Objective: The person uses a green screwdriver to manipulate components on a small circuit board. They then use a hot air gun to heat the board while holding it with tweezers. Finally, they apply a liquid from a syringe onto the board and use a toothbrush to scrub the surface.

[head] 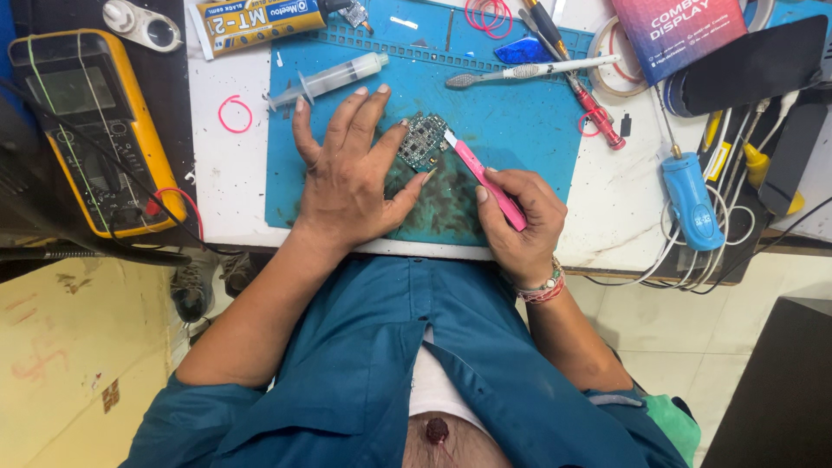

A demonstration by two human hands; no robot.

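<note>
From the head camera, a small circuit board (423,140) lies near the middle of a blue work mat (520,130), just above a patch of dark smears. The left hand (351,178) rests flat on the mat with fingers spread; its fingertips press down on the board's left edge, pinning it without closing around it. The right hand (520,221) is curled shut around a pink-handled scraper (487,182), gripped like a pen, with the white tip touching the board's right edge. The board looks thin, light and stiff, with tiny parts packed on its face, so it is probably fragile and apt to skate on the mat; the bare edges and corners seem the safest places to hold it. Farther up the mat lie a syringe (334,78) and a toothbrush (529,71). A yellow multimeter (95,130) sits well off to the left, a blue handheld tool (691,201) with its cables to the right.
</note>
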